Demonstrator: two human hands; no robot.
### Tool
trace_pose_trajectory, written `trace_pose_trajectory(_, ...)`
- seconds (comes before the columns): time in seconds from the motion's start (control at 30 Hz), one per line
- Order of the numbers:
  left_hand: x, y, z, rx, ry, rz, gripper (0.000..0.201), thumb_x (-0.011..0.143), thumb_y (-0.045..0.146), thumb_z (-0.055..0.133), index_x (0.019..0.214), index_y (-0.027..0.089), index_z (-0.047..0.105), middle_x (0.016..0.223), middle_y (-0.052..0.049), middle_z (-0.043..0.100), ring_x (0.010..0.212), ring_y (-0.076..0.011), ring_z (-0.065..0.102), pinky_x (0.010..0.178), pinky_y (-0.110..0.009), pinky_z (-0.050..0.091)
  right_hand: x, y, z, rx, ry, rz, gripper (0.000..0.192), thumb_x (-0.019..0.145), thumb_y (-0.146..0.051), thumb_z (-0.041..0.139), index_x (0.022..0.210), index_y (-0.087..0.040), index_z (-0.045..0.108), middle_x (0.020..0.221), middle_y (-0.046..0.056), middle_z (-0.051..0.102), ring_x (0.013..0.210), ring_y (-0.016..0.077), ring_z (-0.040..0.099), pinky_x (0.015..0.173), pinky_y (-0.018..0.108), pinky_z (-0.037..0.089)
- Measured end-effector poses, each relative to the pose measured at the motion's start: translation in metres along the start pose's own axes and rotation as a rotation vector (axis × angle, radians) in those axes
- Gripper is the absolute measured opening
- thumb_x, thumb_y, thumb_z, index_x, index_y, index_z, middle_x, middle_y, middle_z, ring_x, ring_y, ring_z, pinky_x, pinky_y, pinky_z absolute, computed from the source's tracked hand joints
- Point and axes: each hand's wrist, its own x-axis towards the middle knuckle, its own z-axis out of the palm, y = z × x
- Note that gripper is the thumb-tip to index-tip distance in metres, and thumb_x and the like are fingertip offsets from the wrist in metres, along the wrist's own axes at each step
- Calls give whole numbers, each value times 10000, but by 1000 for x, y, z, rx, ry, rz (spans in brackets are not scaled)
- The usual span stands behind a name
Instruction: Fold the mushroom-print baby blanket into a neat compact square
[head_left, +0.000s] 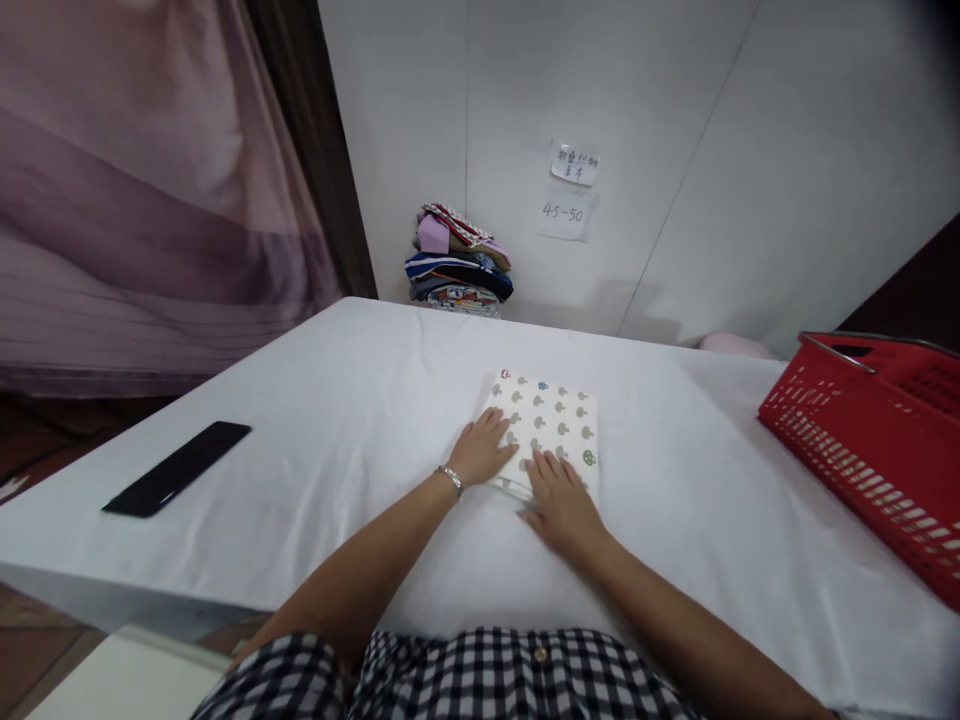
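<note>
So a pale wall (660,110) is filling the back, with a pinkish curtain (150,180) hanging at left. The white-covered bench (352,400) is taking up most of the space in front of the person. A red basket (862,450) is sitting along its right side, which I'm guessing is leaving the middle free for handwork. A pile of folded fabrics (459,265) is standing by the far edge, probably out of the way; can't tell what's holding it up.

The mushroom-print cloth (551,410) is lying folded near the middle of the bench, right where both arms are reaching comfortably. A flat black object (180,468) is lying well apart at left, likely clear of the elbows.

Neither grip is closing on anything: the left hand (480,450) is resting with fingers spread over the cloth's left edge, the right hand (564,508) is lying flat on its near right part. Looks like they're steadying and flattening it. Two paper notes (568,212) are hanging on the wall, and a bracelet (451,480) is circling the left wrist.
</note>
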Motion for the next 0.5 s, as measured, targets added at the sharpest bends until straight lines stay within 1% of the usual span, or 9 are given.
trace_pose_trajectory(0.07, -2, -6, 8, 6, -48, -34, 510, 883, 442, 416, 1319, 179, 426, 1462, -103, 349, 1373, -253, 238, 1054, -449, 318, -5, -2, 14, -32, -12, -10, 638, 836, -337, 534, 1389, -69, 360, 1465, 177, 303, 1366, 316, 231, 1097, 492, 217)
trace_pose_trajectory(0.13, -3, -10, 9, 8, -80, -42, 515, 886, 458, 397, 1329, 196, 410, 1479, -86, 323, 1381, -241, 217, 1059, -462, 307, -10, -2, 22, -48, -1, -20, 645, 836, -329, 532, 1400, -79, 343, 1475, 165, 285, 1373, 309, 215, 1100, 487, 214)
trace_pose_trajectory(0.17, -1, -10, 7, 13, -99, -49, 500, 885, 466, 392, 1312, 208, 429, 1472, -80, 338, 1375, -242, 233, 1058, -479, 300, -11, -3, 23, -52, 6, -21, 647, 837, -333, 532, 1402, -83, 340, 1476, 162, 285, 1374, 309, 211, 1099, 489, 215)
trace_pose_trajectory(0.23, 9, -6, -1, 36, -120, -75, 451, 892, 483, 365, 1239, 229, 501, 1424, -74, 412, 1341, -248, 303, 1055, -517, 281, -11, -3, 23, -55, 17, -14, 661, 834, -349, 539, 1406, -90, 333, 1474, 164, 287, 1374, 315, 208, 1097, 500, 213)
trace_pose_trajectory(0.3, 25, -2, -9, 73, -82, -83, 451, 898, 500, 335, 1204, 233, 533, 1393, -76, 452, 1322, -250, 333, 1069, -530, 243, -9, -3, 24, -55, 18, -9, 679, 828, -368, 552, 1408, -91, 330, 1472, 170, 289, 1373, 323, 208, 1096, 505, 211)
trace_pose_trajectory(0.33, 35, 0, -11, 95, -50, -65, 470, 899, 507, 327, 1227, 231, 519, 1407, -78, 435, 1336, -249, 310, 1083, -524, 214, -8, -2, 24, -54, 17, -8, 686, 827, -374, 556, 1408, -88, 329, 1472, 174, 289, 1373, 326, 205, 1097, 506, 208)
trace_pose_trajectory(0.4, 55, 0, -11, 131, -11, -20, 527, 894, 514, 331, 1319, 220, 437, 1474, -80, 336, 1384, -242, 208, 1110, -504, 153, -8, -2, 26, -49, 19, -19, 693, 833, -384, 553, 1413, -86, 317, 1472, 178, 284, 1376, 328, 193, 1099, 509, 203)
trace_pose_trajectory(0.43, 64, -2, -8, 140, -25, -16, 561, 891, 517, 333, 1361, 215, 387, 1500, -80, 282, 1400, -237, 158, 1117, -496, 134, -8, -2, 27, -44, 20, -25, 696, 838, -387, 548, 1418, -88, 307, 1474, 179, 280, 1380, 326, 183, 1099, 511, 200)
trace_pose_trajectory(0.5, 76, -8, 2, 138, -106, -76, 620, 885, 535, 314, 1412, 208, 303, 1528, -79, 200, 1412, -229, 106, 1118, -490, 133, -11, -3, 26, -28, 9, -23, 692, 846, -380, 543, 1426, -98, 292, 1481, 174, 263, 1385, 318, 166, 1101, 511, 195)
